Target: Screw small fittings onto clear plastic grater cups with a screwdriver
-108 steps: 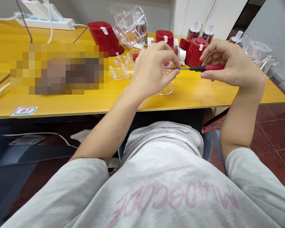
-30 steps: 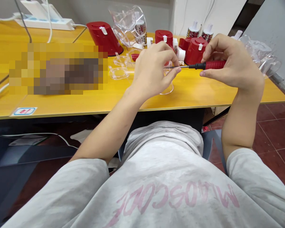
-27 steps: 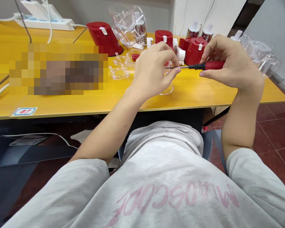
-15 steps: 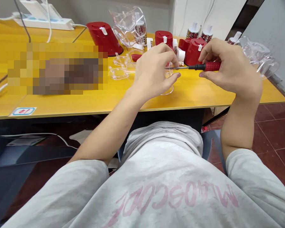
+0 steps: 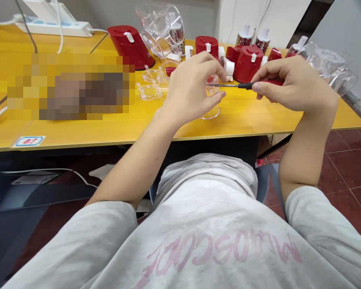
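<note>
My left hand (image 5: 190, 89) is curled around a clear plastic part (image 5: 211, 106) that rests on the yellow table (image 5: 108, 124); most of the part is hidden behind my fingers. My right hand (image 5: 291, 85) grips a screwdriver (image 5: 246, 85) with a red handle and black collar, held level. Its thin metal shaft points left, and the tip meets the clear part at my left fingertips.
Behind my hands stand several red housings (image 5: 129, 40), clear plastic bowls (image 5: 161, 28) and metal drum pieces (image 5: 245, 38). Loose clear rings (image 5: 149, 86) lie to the left. More clear parts (image 5: 331, 68) sit at the right edge. A white power strip (image 5: 52, 24) lies far left.
My right hand has slid forward along the screwdriver, its fingers now covering most of the red handle, and has dropped slightly. My left hand and the clear part have stayed in place.
</note>
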{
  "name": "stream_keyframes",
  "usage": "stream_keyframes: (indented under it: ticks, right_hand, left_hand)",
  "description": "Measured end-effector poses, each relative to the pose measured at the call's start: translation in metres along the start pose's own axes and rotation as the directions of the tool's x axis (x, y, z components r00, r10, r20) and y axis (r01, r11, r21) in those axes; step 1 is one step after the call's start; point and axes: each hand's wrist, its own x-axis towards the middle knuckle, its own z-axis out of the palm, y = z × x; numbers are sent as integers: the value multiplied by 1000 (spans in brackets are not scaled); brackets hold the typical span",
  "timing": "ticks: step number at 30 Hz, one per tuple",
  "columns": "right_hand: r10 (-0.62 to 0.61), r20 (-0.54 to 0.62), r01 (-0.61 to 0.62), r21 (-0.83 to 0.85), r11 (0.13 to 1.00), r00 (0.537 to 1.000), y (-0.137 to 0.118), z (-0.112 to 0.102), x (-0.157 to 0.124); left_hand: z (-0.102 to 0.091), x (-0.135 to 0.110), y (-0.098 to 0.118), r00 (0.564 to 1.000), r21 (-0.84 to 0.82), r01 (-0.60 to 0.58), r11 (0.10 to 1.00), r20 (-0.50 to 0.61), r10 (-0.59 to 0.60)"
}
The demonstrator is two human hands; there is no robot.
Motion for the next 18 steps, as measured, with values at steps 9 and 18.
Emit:
stream_keyframes:
  ticks: [9,18]
  right_hand:
    - [26,57,-27,6,1000,998,-2,-1,1]
    - [-128,-55,128,-13,992,990,12,-4,6]
  left_hand:
    - [-2,0,1,998,33,20,999,65,-22]
    - [2,0,3,999,-4,28,1000,-37,-29]
